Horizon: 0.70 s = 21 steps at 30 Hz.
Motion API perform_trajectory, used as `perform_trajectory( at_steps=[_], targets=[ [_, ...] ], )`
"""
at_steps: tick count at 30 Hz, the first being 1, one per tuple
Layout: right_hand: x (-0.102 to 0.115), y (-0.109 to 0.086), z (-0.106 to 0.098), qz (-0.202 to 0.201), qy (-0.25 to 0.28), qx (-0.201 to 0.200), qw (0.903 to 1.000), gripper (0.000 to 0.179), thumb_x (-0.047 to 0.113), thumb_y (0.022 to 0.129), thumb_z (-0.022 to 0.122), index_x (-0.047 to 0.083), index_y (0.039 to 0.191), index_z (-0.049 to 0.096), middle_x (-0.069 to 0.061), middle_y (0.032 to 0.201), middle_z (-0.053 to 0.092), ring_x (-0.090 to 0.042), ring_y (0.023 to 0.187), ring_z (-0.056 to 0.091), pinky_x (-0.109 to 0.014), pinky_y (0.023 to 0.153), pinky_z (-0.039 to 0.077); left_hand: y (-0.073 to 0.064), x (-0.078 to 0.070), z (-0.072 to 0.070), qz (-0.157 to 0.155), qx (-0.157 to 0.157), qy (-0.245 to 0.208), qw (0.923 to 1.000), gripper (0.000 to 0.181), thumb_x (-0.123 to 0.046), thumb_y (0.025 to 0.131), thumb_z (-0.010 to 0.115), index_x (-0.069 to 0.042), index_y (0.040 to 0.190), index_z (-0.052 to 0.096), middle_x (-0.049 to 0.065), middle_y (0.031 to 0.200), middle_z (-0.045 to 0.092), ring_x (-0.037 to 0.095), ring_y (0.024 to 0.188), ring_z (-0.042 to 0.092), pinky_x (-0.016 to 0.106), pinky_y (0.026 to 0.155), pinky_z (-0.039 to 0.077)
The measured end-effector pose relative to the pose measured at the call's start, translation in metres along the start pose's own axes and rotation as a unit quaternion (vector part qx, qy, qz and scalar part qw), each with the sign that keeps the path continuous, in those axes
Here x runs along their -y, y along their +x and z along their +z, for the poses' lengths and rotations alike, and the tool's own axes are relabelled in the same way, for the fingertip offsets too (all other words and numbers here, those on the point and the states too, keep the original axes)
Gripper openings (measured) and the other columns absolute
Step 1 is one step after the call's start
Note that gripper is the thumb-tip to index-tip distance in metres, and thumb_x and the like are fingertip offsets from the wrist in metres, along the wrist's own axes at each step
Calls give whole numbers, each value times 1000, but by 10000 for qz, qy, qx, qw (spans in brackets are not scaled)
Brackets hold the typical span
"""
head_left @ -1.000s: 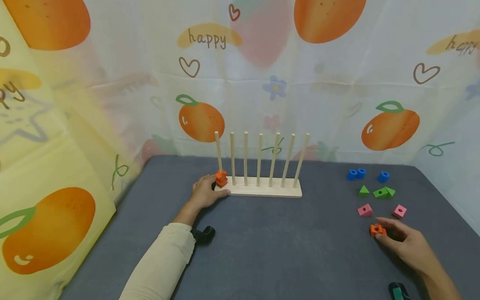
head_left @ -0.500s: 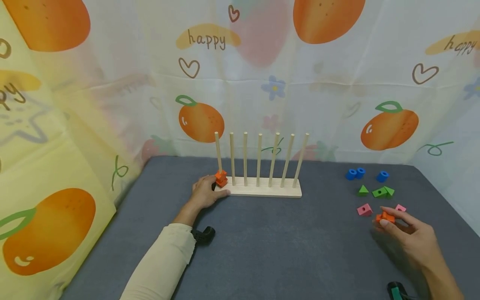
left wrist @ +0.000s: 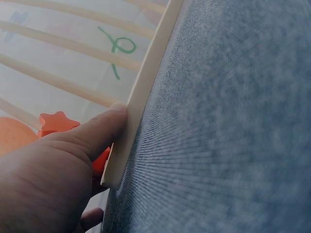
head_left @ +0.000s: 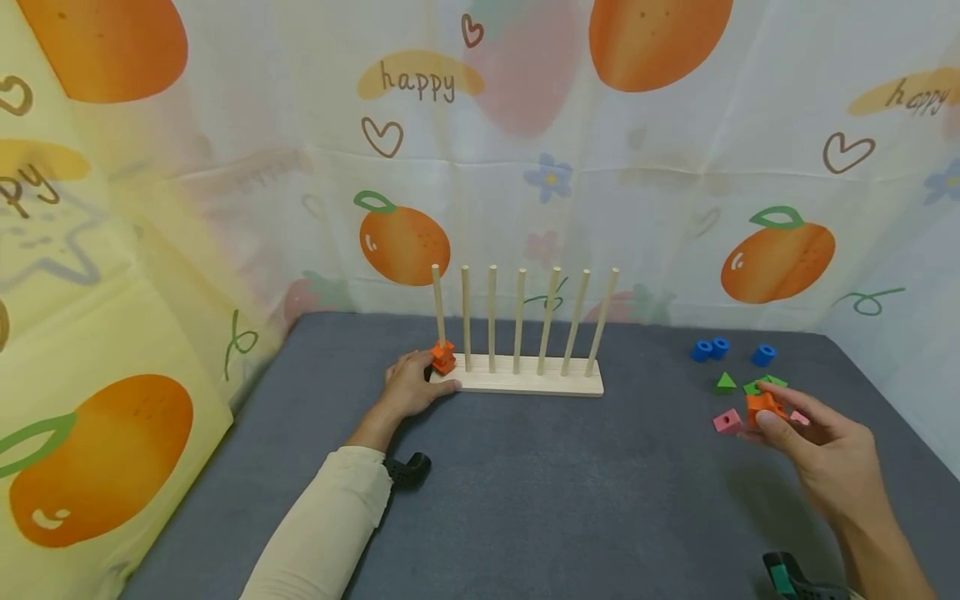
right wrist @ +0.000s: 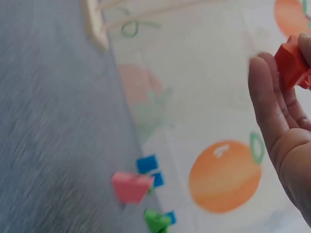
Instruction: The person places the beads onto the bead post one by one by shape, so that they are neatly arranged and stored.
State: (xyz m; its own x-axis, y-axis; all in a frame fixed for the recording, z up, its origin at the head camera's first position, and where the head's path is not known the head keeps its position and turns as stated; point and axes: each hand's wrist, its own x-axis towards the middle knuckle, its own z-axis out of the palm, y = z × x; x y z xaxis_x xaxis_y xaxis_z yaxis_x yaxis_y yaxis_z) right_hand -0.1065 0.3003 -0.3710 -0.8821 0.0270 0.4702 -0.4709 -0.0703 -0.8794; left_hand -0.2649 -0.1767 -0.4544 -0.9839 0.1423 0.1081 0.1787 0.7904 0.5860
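Observation:
My left hand (head_left: pixel 411 385) grips the left end of a wooden peg stand (head_left: pixel 525 383), which has a row of several upright pegs. In the left wrist view the thumb (left wrist: pixel 104 127) lies along the base's front edge. Orange star beads (head_left: pixel 443 358) sit low on the leftmost peg, right beside that hand. Over the table's right side, my right hand (head_left: pixel 840 458) pinches an orange star bead (head_left: pixel 761 408) between thumb and fingers. The right wrist view shows the held star bead (right wrist: pixel 290 63) raised above the table, partly hidden by the thumb.
Blue cylinder beads (head_left: pixel 764 356) lie at the back right. In front of them are green triangle beads (head_left: pixel 725 383), some partly covered by the right hand. Pink beads (head_left: pixel 727 422) lie nearer, one mostly hidden. A patterned cloth (head_left: pixel 637 175) hangs behind the grey table (head_left: pixel 570 500).
My right hand has lifted the orange star bead off the table and moved it up and away from me, tilting it. The left hand stays on the peg stand.

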Motion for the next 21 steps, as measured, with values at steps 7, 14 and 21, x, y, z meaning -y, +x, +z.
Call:
perform_trajectory(
  at_steps=[7,14,21],
  targets=[
    [18,12,20,-180,1053,620,9923,39,-24,92,39,-23,131,42,-18,124,56,-26,89,69,-35,80,51,-1,0,1,-8,28,-58,10000,64,-43,82,76,-4,130,59,18,138,50,38,134,30,56,105,16],
    [31,25,36,-107,995,869,9912,39,-15,98,34,-19,136,38,-17,129,48,-24,96,65,-28,88,48,0,0,1,-77,105,-50,9999,68,-43,82,76,-3,134,56,18,139,49,37,135,30,55,107,14],
    [45,42,60,-248,1218,717,9897,37,-20,94,41,-18,130,47,-18,122,52,-24,99,63,-29,87,49,1,1,-1,-107,108,-24,9999,72,-44,82,76,-3,137,53,19,140,47,37,135,30,55,107,15]
  ],
)
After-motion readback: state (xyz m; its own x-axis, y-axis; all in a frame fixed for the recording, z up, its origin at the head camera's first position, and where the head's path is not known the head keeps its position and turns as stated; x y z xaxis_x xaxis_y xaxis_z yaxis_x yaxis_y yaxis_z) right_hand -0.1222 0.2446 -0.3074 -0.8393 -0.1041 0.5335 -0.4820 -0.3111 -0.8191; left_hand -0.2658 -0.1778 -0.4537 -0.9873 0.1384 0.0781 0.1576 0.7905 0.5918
